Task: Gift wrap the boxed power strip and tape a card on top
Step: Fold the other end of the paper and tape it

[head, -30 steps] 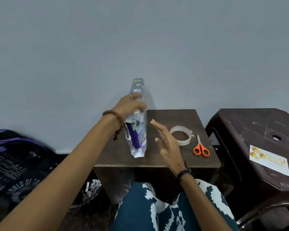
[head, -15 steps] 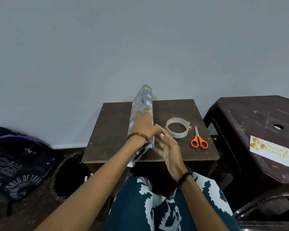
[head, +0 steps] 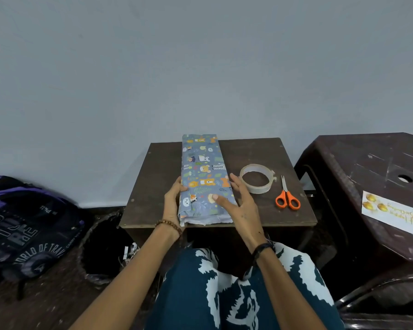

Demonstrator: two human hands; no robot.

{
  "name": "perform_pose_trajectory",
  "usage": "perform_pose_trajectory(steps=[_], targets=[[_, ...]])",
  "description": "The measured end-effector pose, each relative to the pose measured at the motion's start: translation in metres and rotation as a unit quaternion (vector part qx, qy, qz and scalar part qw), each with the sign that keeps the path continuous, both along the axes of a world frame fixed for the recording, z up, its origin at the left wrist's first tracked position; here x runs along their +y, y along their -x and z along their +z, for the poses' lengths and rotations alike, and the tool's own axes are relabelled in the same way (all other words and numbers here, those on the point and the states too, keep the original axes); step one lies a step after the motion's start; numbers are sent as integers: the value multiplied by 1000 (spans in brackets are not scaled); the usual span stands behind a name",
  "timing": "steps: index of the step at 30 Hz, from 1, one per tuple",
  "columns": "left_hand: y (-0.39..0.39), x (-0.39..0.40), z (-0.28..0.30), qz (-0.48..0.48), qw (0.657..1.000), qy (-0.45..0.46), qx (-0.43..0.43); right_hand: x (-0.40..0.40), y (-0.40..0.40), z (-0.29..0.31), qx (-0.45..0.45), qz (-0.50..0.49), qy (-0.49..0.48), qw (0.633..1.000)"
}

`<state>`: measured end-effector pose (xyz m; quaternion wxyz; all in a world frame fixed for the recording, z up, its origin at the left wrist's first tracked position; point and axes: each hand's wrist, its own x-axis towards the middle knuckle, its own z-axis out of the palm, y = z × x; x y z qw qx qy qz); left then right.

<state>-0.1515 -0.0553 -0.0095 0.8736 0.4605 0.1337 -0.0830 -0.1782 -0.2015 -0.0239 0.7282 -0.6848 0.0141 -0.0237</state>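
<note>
Tipped up on its edge half a second ago, the wrapped box now lies flat, a long slab in matte blue cartoon-animal paper, at centre frame on the dark wooden table. Left hand cups its left edge; right hand rests open, thumb on top. Right of centre lie a clear tape ring and orange-handled scissors; the glossy card sits at far right on a brown plastic stool.

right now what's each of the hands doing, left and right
Left hand: holds the left edge of the wrapped box, fingers curled on it.
Right hand: open, fingers straight, resting on the box's right side.
</note>
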Motion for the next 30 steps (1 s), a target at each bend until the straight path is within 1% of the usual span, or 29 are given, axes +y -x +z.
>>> perform_pose_trajectory(steps=[2,6,11,13,14,17,19,21,22,23,24,27,28,30], targets=[[0,5,-7,-14,999,-42,15,-2,-2,-3,14,20,-6,1000],[-3,14,-14,-36,984,-176,12,-4,-6,-5,39,52,-33,997],[-8,20,-17,-43,975,-220,-11,-5,-9,-10,32,39,-40,998],[-6,16,-11,-47,980,-192,-31,-7,-9,-12,24,33,-33,999],[-4,16,-10,-48,972,-223,-54,-8,-9,-13,17,34,-26,999],[0,27,-12,-65,958,-264,-91,-11,-7,-18,-7,22,23,999],[10,42,-18,-91,919,-362,-131,-16,-4,-19,-19,-12,107,994],[21,58,-29,-123,860,-459,-188,-21,-2,-21,-15,-30,187,982],[26,65,-35,-138,831,-494,-212,-23,-1,-22,-11,-27,202,979],[29,69,-37,-149,813,-514,-232,-23,-1,-22,-12,-20,207,978],[31,72,-40,-151,803,-521,-246,-23,0,-21,-19,-14,209,978],[28,70,-45,-102,812,-514,-258,-20,-3,-20,-52,-6,213,976],[26,67,-44,-92,810,-519,-257,-19,-6,-18,-58,-2,212,976],[20,63,-42,-82,794,-540,-267,-20,-10,-16,-77,9,219,973]])
